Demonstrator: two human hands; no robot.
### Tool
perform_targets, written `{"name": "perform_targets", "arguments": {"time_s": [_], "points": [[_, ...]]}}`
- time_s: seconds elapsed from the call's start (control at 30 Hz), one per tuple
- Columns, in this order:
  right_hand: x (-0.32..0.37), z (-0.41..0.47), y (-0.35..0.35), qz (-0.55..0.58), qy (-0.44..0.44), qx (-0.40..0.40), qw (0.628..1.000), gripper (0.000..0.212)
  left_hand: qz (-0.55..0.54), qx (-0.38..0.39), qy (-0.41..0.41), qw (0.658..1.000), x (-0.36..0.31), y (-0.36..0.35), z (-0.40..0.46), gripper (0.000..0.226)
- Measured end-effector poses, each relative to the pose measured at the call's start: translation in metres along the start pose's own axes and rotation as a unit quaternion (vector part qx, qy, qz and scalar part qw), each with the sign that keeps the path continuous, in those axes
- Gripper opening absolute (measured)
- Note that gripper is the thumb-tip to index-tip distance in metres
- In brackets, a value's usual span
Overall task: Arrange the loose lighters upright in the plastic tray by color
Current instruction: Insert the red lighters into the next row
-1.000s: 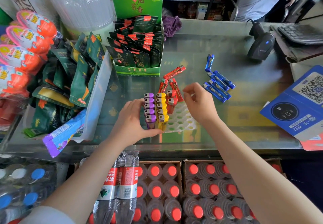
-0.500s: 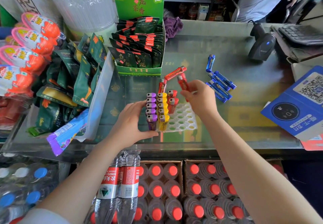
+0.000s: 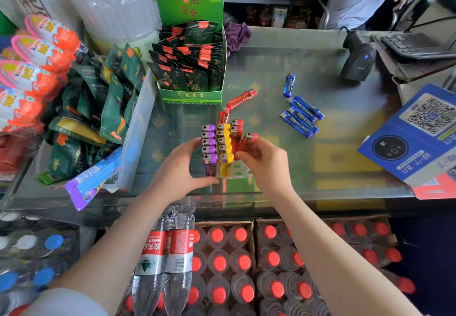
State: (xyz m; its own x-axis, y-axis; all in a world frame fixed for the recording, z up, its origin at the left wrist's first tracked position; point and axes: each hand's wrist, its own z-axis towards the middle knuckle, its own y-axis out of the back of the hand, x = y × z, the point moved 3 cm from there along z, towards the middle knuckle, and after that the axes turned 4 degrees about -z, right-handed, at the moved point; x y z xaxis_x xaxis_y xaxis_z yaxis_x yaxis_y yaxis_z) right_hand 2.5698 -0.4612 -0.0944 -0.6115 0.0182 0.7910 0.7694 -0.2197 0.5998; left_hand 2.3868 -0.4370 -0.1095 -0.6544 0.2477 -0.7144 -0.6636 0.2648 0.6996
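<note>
A white plastic tray (image 3: 243,173) sits on the glass counter, mostly hidden by my hands. In it stand a row of purple lighters (image 3: 208,143), a row of yellow lighters (image 3: 224,143) and two red lighters (image 3: 236,126). My left hand (image 3: 181,170) grips the tray's left side, thumb along its front edge. My right hand (image 3: 262,161) pinches a red lighter (image 3: 249,139) upright over the tray's red row. Two more red lighters (image 3: 241,98) lie loose behind the tray. Several blue lighters (image 3: 301,116) lie loose at the right.
A green box of tea packets (image 3: 191,94) stands just behind the tray. Snack bags and candy eggs (image 3: 37,51) crowd the left. A barcode scanner (image 3: 357,62) and a blue QR stand (image 3: 417,133) are at the right. Bottled water (image 3: 222,266) sits below the counter.
My right hand picked a red lighter from the loose pile behind the tray and brought it down to the tray's red row. My left hand stayed on the tray.
</note>
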Motion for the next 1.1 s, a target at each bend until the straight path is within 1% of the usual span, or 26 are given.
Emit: {"name": "perform_targets", "arguments": {"time_s": [0.07, 0.17, 0.23, 0.33, 0.47, 0.6, 0.67, 0.73, 0.77, 0.8, 0.87, 0.9, 0.97, 1.03, 1.1], "points": [[0.004, 0.001, 0.002, -0.048, 0.026, 0.002, 0.998, 0.011, 0.0, 0.002, -0.005, 1.0, -0.003, 0.001, 0.0, 0.086], [0.01, 0.002, -0.001, -0.137, 0.059, 0.033, 0.988, 0.018, 0.003, 0.005, -0.002, 1.0, -0.003, 0.002, 0.001, 0.085], [0.014, 0.0, -0.004, -0.186, 0.066, 0.043, 0.979, 0.022, 0.0, 0.007, -0.002, 1.0, -0.003, 0.002, 0.002, 0.084], [0.016, -0.001, -0.005, -0.234, 0.065, 0.032, 0.97, 0.026, -0.002, 0.007, -0.001, 1.0, -0.003, 0.003, 0.002, 0.083], [0.009, 0.002, -0.002, -0.186, 0.025, 0.027, 0.982, 0.023, 0.001, 0.007, -0.001, 1.0, -0.002, 0.003, 0.002, 0.085], [0.009, -0.001, -0.003, -0.208, 0.052, 0.017, 0.977, 0.023, 0.006, 0.008, 0.001, 1.0, -0.002, 0.002, 0.002, 0.085], [0.006, 0.004, 0.0, -0.222, 0.067, 0.069, 0.97, 0.023, 0.009, 0.011, 0.004, 1.0, -0.001, 0.003, 0.002, 0.086], [0.0, 0.014, 0.009, -0.193, 0.082, 0.129, 0.969, 0.014, 0.012, 0.013, 0.007, 1.0, 0.0, 0.004, 0.002, 0.086], [-0.004, 0.02, 0.015, -0.16, 0.08, 0.124, 0.976, 0.011, 0.012, 0.013, 0.007, 1.0, 0.001, 0.004, 0.003, 0.086], [-0.007, 0.028, 0.021, -0.122, 0.062, 0.091, 0.986, 0.017, 0.012, 0.013, 0.007, 1.0, 0.001, 0.005, 0.004, 0.086], [-0.014, 0.047, 0.027, -0.06, -0.001, 0.03, 0.998, 0.023, 0.016, 0.015, 0.007, 1.0, 0.002, 0.005, 0.005, 0.086], [-0.016, 0.058, 0.024, -0.05, -0.031, 0.022, 0.998, 0.024, 0.018, 0.017, 0.005, 1.0, 0.003, 0.006, 0.006, 0.087], [-0.014, 0.081, 0.007, -0.072, -0.053, 0.056, 0.994, 0.031, 0.018, 0.021, 0.001, 1.0, 0.006, 0.007, 0.008, 0.086], [-0.009, 0.102, -0.011, -0.127, -0.028, 0.09, 0.987, 0.037, 0.015, 0.024, 0.0, 1.0, 0.009, 0.008, 0.01, 0.086], [-0.005, 0.118, -0.026, -0.202, 0.0, 0.102, 0.974, 0.037, 0.017, 0.025, 0.003, 1.0, 0.011, 0.008, 0.011, 0.086]]}}
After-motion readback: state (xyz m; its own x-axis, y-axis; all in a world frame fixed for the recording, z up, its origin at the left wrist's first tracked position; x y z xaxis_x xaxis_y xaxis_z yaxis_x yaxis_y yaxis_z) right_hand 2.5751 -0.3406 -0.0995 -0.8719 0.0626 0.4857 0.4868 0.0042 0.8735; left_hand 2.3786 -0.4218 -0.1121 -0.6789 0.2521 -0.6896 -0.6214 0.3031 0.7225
